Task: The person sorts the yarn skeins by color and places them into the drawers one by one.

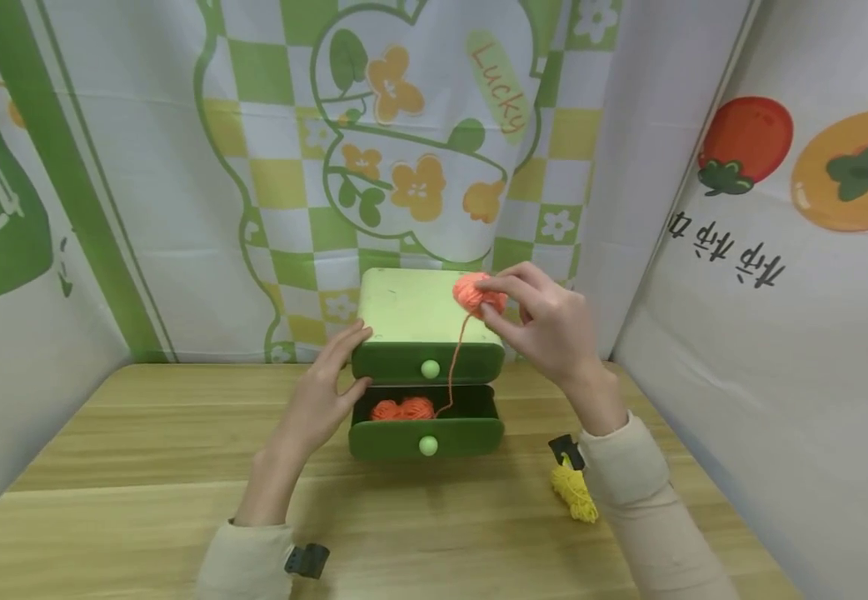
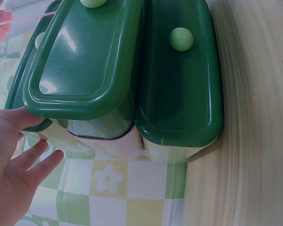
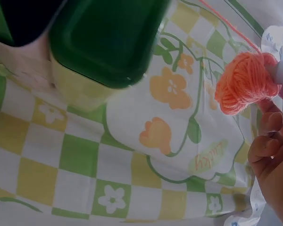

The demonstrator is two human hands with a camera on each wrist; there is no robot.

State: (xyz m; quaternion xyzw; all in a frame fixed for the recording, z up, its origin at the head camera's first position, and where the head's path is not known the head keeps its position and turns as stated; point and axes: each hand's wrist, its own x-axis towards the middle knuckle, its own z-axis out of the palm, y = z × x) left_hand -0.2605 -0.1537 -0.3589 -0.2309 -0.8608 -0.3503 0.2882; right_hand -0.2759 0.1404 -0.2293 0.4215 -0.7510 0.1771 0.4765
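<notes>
My right hand (image 1: 557, 329) pinches a ball of orange yarn (image 1: 470, 292) between thumb and fingers, above the right part of a small chest of drawers (image 1: 407, 304) with a pale green top. From the ball a strand (image 1: 454, 362) runs down into the pulled-out middle drawer (image 1: 389, 439). More orange yarn (image 1: 404, 408) lies inside that drawer, at its left. My left hand (image 1: 312, 408) rests against the chest's left side, fingers extended, thumb near the open drawer. Below it, in the left wrist view, a bottom drawer (image 2: 179, 89) is closed.
A bundle of yellow yarn (image 1: 575, 493) lies on the wooden table (image 1: 434, 533) beside my right forearm. Behind the chest hangs a checked, flowered cloth (image 1: 276, 183). Printed cloth walls (image 1: 794, 333) stand at both sides.
</notes>
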